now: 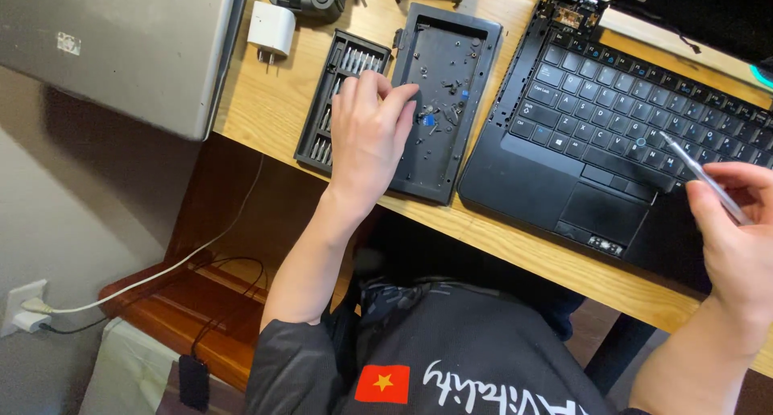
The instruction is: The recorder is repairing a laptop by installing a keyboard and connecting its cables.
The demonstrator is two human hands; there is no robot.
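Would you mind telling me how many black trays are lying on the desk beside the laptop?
2: a bit-holder tray under the left hand, and a lid tray scattered with small screws, between it and the laptop. The hand may hide something.

Home desk: wooden tabletop (266, 101), wall socket (22, 302), opened laptop (596, 141).

Even, soft daylight over wooden desk (266, 101); faint glare on silver laptop lid (113, 45); deep shadow beneath desk; slight motion blur on right hand (737, 238); wide-angle bowing at edges.
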